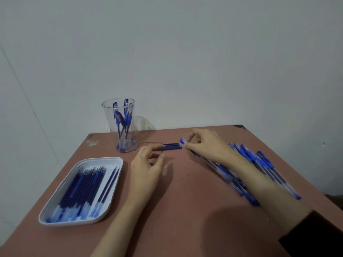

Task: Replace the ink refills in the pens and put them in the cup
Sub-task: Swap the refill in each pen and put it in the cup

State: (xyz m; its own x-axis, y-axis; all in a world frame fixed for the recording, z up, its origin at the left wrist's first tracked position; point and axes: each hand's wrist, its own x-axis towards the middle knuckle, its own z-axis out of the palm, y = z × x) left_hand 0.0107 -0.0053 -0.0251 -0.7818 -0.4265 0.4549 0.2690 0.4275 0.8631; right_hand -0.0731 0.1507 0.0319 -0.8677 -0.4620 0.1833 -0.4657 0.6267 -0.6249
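right hand [209, 145]: your fingers pinch a pen [182, 140] by its capped end near the surface's far edge, likely to open it | left hand [146, 167]: fingers loosely curled, gripping nothing, forefinger at the loose refills [171, 146] | cup [105, 112]: far left corner

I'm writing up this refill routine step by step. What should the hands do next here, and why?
Probably lift the pen that the right hand pinches clear of the pen pile and bring it to the left hand to open it. The left hand holds nothing, its fingertip by the loose refills, and the cup already has pens.
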